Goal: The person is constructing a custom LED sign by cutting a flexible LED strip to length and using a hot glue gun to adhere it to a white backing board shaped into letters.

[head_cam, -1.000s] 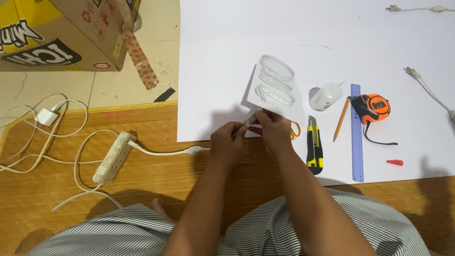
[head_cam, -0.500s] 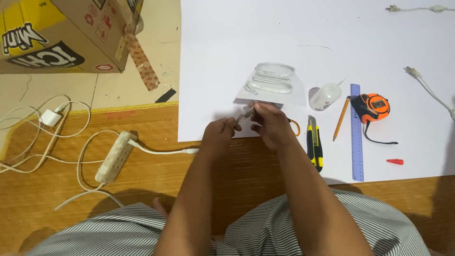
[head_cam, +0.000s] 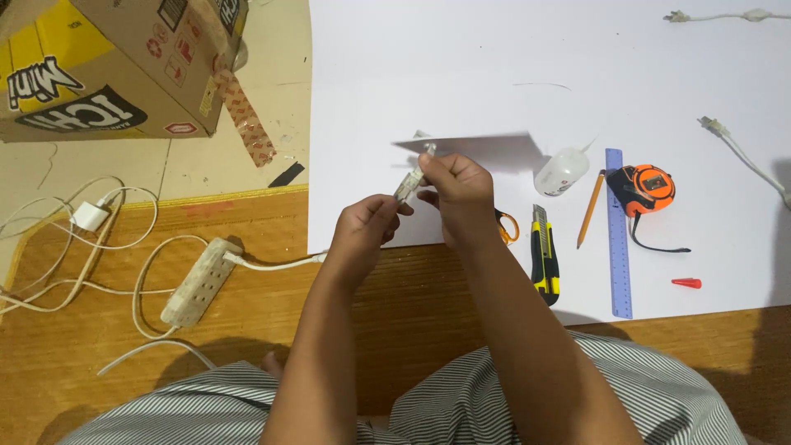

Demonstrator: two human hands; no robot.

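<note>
- I take the big white sheet as my landmark; it covers the floor ahead of me, with its near edge lying across the wooden floor.
- My left hand is closed at that near edge, thumb and fingers pinching the lower end of a small clear plastic package.
- My right hand sits just over the sheet, fingers curled tight round the upper end of the same package, which is lifted edge-on so that I see it as a thin flat strip; I cannot tell what is inside it.
- On the sheet, right of my hands: orange-handled scissors partly hidden by my right wrist, a yellow utility knife, a small glue bottle, a pencil, a blue ruler, an orange tape measure and a red cap.
- Off the sheet to its left: a white power strip with cables, and a cardboard box beyond.
</note>
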